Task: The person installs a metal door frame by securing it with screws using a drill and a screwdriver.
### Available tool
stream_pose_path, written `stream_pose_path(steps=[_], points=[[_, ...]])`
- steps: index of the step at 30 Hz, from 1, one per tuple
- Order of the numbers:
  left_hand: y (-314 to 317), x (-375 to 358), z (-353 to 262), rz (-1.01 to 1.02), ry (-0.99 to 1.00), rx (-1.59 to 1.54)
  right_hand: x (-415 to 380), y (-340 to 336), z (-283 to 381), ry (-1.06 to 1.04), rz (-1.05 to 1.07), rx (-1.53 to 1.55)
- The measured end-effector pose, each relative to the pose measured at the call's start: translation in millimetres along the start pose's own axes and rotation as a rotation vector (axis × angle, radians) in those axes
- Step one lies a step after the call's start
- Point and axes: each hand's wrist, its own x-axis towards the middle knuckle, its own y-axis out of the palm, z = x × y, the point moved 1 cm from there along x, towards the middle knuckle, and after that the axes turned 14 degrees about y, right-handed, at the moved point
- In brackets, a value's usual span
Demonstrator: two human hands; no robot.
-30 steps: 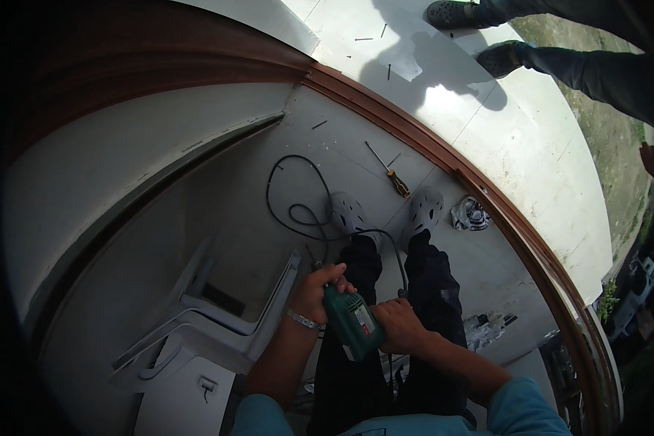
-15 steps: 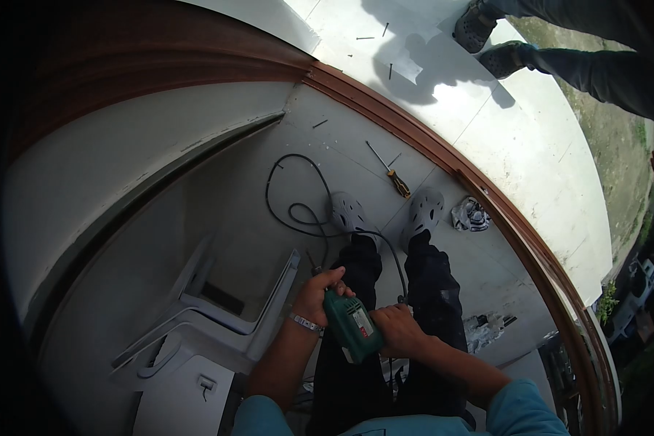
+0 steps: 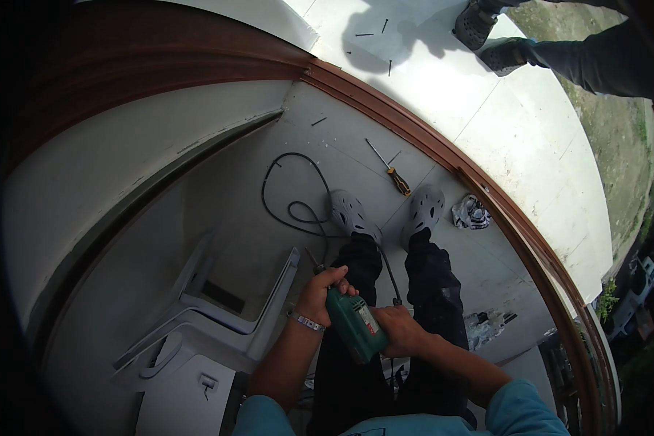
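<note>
A green power drill (image 3: 354, 323) hangs in front of my legs, its bit end pointing up and left. My left hand (image 3: 327, 292) is wrapped round its front part near the chuck. My right hand (image 3: 400, 330) grips the drill at its lower right side, where the black cable (image 3: 391, 272) comes out. That cable loops over the floor above and left of my shoes. A screwdriver (image 3: 397, 180) with a yellow and black handle lies on the tiles beyond my feet.
A white plastic chair (image 3: 229, 320) stands at the left. The brown door frame (image 3: 429, 138) crosses the floor. Crumpled plastic (image 3: 471, 213) lies by my right shoe. Several screws (image 3: 364, 34) are on the bright tiles, near another person's shoes (image 3: 503, 57).
The drill has turned slightly and shifted a little right with my hands. Its cable has moved left near my right hand. The other person's legs and the shadow on the tiles have shifted.
</note>
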Motion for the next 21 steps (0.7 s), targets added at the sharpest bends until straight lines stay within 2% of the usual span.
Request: stream_pose_path(steps=[2,5,7,9,11,13,15,16,18,19,21], points=[[2.7,4.8,1.5,0.294,0.02,-0.209,0.6,-3.1,-3.6,0.014,0.038,0.031],[25.1,7.6,-9.3,0.344,0.046,-0.224,4.9,-7.5,-7.7,0.045,0.067,0.088],[5.7,36.7,-8.5,0.386,0.062,-0.277,9.1,-10.6,-12.5,0.064,0.058,0.113],[-8.5,79.9,-12.6,0.153,0.16,-0.046,16.7,-13.4,-20.4,0.134,0.04,0.189],[-33.9,140.9,-2.5,0.172,0.141,0.027,23.4,-15.4,-24.9,0.127,-0.023,0.179],[-29.8,179.4,-0.1,0.193,0.115,0.094,29.6,-21.0,-29.6,0.257,0.015,0.212],[-9.7,217.1,-4.6,-0.124,0.183,0.255,31.3,-24.5,-35.5,0.3,-0.01,0.211],[2.0,234.4,-4.5,-0.117,0.176,0.255,31.4,-26.0,-38.2,0.34,-0.03,0.215],[23.6,270.7,-4.5,-0.303,0.327,0.692,33.5,-33.8,-46.2,0.346,-0.056,0.21],[26.2,292.7,-2.9,-0.287,0.32,0.689,32.9,-39.6,-49.1,0.351,-0.077,0.212],[15.5,338.8,-1.9,-0.389,0.656,1.389,33.8,-55.8,-51.0,0.375,-0.109,0.209]])
